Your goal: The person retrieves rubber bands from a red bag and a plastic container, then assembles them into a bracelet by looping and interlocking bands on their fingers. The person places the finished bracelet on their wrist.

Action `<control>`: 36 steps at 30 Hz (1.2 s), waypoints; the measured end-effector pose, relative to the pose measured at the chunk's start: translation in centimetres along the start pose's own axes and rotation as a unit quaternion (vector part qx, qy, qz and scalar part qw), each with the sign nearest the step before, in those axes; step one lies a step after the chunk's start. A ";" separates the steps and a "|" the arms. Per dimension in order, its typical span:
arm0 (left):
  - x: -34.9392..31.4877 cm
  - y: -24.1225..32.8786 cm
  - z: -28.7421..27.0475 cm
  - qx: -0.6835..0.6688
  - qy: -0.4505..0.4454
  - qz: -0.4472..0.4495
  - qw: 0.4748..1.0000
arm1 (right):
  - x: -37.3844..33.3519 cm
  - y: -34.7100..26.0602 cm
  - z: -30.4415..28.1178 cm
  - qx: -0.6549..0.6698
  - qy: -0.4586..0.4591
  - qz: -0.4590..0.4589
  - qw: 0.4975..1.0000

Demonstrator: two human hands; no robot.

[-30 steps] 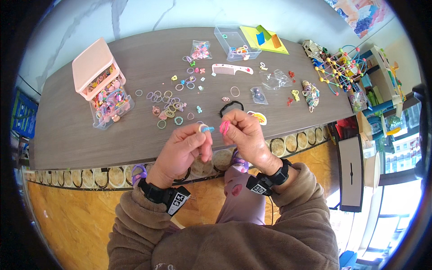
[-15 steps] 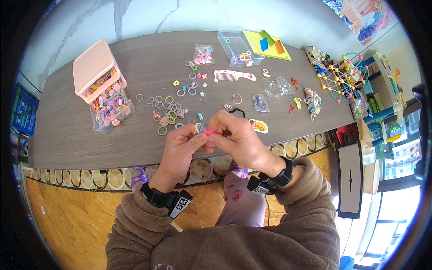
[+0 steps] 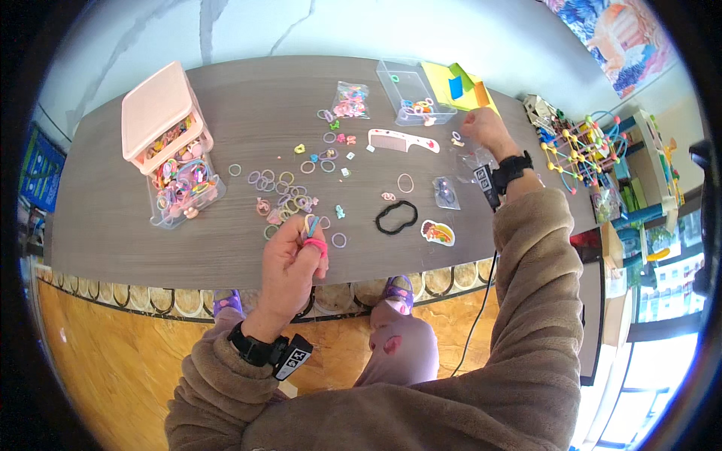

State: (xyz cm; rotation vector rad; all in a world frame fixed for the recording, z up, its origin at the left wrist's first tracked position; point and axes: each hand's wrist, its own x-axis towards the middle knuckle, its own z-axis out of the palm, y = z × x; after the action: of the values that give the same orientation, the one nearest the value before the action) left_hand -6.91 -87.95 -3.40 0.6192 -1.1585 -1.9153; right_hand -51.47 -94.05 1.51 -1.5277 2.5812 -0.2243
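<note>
My left hand [image 3: 289, 263] is closed at the near edge of the table, pinching a few small hair ties. A bright pink hair tie [image 3: 316, 245] loops at its fingertips, with blue and cream ones beside it. My right hand [image 3: 489, 131] is stretched to the far right, back uppermost, its fingertips mostly hidden. Just left of it lie small pale hair ties [image 3: 456, 139], and a crumpled clear wrapper [image 3: 468, 161] is partly under the wrist. Between my hands lie a wavy black hair band [image 3: 396, 217] and a thin pink hair tie [image 3: 405, 183].
At the left stands a pink lidded box [image 3: 162, 113] above an open clear drawer [image 3: 173, 214] full of hair accessories. Pastel hair ties [image 3: 286, 192] are scattered mid-table. Farther back are a comb [image 3: 402, 141], a filled bag [image 3: 351, 101] and a clear tray [image 3: 391, 83]. A bead toy [image 3: 583, 146] stands right.
My right hand has left my left hand and reached far right. My left hand keeps the hair ties and has come slightly nearer. The black hair band shows fully now.
</note>
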 end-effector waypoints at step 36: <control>-0.2 1.7 -2.1 -0.075 0.117 0.086 0.987 | -8.8 -19.4 2.7 0.078 -0.015 -0.345 0.935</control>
State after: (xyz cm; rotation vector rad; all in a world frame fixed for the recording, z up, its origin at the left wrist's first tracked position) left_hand -4.64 -89.27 -2.87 0.6234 -0.8806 -1.7140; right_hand -30.16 -95.73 3.03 -2.2771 1.8409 -0.4532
